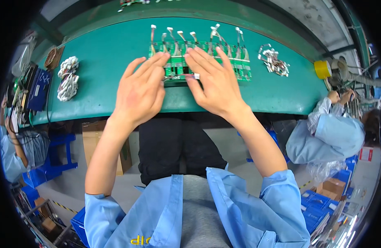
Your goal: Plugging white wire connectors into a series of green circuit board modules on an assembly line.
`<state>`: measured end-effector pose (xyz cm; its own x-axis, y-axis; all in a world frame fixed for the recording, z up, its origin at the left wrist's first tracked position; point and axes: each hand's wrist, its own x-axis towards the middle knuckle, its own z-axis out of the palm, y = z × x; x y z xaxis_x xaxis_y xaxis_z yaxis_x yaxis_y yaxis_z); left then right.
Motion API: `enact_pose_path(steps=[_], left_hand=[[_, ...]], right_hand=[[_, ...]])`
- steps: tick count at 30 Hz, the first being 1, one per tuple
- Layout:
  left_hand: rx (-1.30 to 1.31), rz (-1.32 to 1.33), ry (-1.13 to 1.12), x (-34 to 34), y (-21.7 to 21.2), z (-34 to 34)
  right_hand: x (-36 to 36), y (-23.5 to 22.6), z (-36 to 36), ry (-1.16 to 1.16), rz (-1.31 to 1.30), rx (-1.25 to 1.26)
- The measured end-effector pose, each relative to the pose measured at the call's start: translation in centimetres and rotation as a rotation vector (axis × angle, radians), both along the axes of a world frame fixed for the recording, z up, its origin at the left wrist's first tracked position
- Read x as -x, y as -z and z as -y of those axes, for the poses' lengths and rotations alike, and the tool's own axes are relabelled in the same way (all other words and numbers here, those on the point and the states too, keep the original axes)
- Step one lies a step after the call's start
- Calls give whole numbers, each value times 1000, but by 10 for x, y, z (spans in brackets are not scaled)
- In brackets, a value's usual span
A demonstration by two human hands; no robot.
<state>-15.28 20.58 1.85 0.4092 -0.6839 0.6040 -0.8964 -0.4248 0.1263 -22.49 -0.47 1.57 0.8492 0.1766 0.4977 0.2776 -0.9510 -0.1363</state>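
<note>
Left hand (141,84) and right hand (213,80) reach forward palm down, fingers stretched out straight and side by side, over a row of green circuit boards (242,68); neither seems to have hold of anything, though the undersides are hidden. The boards lie beneath and between the fingertips, running on past the right hand, and the fingers cover much of their near part. A thin red-and-dark wire (186,75) crosses the gap between the hands, its white connector (196,76) beside the right thumb; its other end is hard to trace near the left thumb. Cable leads (176,46) with pale plugs stand up beyond the fingertips. On the green work surface (107,99), bundled white cables (68,78) sit well left of the left hand, a loose cable heap (274,61) right of the right hand, and a yellow roll (322,69) farther right. Past them, one seated person (329,134) shows to the right; another (23,155), to the left, is partly cut off by the dark rim.
</note>
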Motion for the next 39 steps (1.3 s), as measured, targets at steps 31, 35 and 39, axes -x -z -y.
enact_pose_path(steps=[31, 35, 39], left_hand=[[680, -1681, 308, -59, -110, 119], [509, -1732, 387, -67, -104, 270], [395, -1633, 385, -35, -103, 378]], right_hand=[[42, -41, 250, 267, 92, -1510], [69, -41, 334, 638, 199, -1347], [70, -21, 412, 1006, 240, -1071]])
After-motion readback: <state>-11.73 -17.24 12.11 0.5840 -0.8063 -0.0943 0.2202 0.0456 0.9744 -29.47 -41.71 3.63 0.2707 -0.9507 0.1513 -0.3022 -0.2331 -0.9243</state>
